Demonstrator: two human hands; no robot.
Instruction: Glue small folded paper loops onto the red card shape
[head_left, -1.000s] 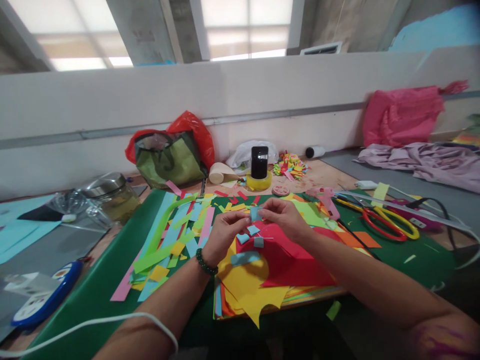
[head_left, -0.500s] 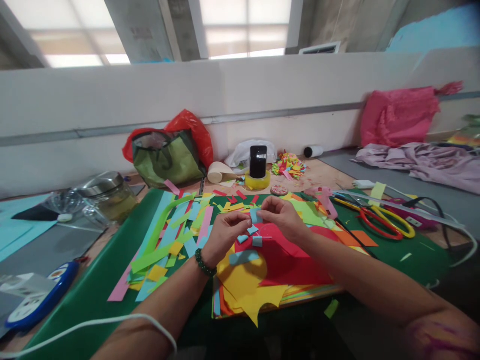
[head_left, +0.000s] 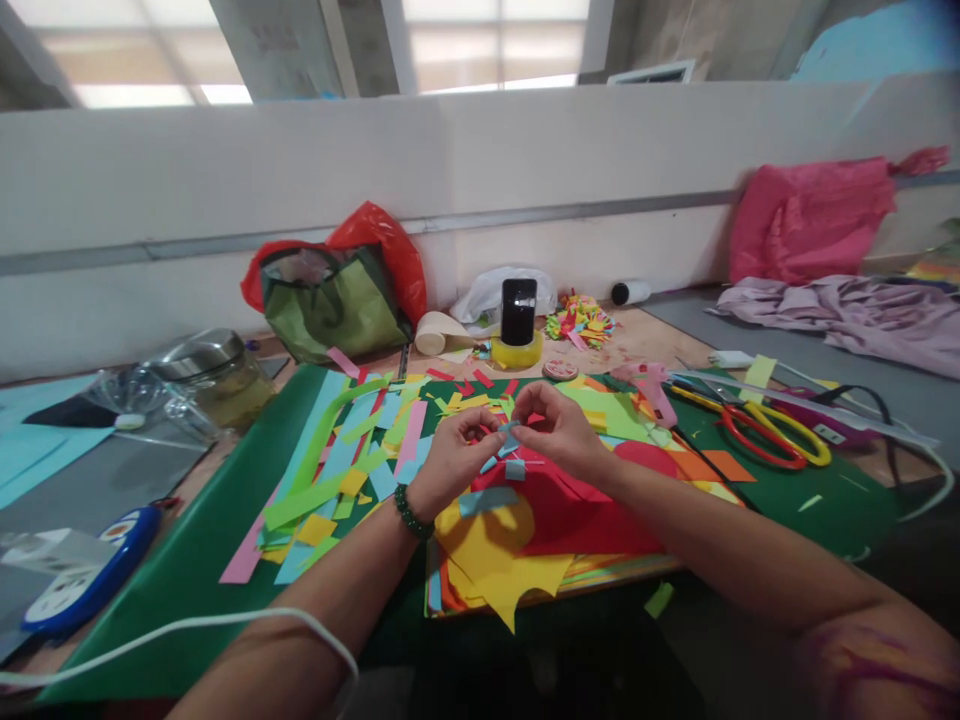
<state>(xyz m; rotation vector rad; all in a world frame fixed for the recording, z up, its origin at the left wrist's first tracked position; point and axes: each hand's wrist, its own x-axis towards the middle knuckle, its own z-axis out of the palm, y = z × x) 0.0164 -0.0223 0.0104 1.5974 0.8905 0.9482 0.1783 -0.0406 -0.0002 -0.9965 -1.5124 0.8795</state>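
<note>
Between the fingertips of both hands is a small light-blue paper piece (head_left: 509, 432), partly covered by the fingers. My left hand (head_left: 466, 445), with a dark beaded bracelet (head_left: 412, 513) at its wrist, pinches it from the left. My right hand (head_left: 553, 428) pinches it from the right. Just below lie more small blue paper pieces (head_left: 515, 469) on red paper (head_left: 592, 522). Nearer to me, a longer blue strip (head_left: 488, 500) rests on yellow cut paper (head_left: 487, 555), which tops a stack of coloured sheets.
Paper strips (head_left: 307, 500) in many colours spread over the green sheet (head_left: 187, 560) at left. To the right are a pink glue gun (head_left: 655, 395) and red-yellow scissors (head_left: 772, 437). A phone (head_left: 518, 312) stands in a yellow tape roll (head_left: 516, 352) behind. A white cable (head_left: 225, 618) crosses my left forearm.
The blue piece, upright and flat between the fingers before, now appears folded or tilted, with less of it showing. The fingertips are closer together. The view has tipped slightly downward.
</note>
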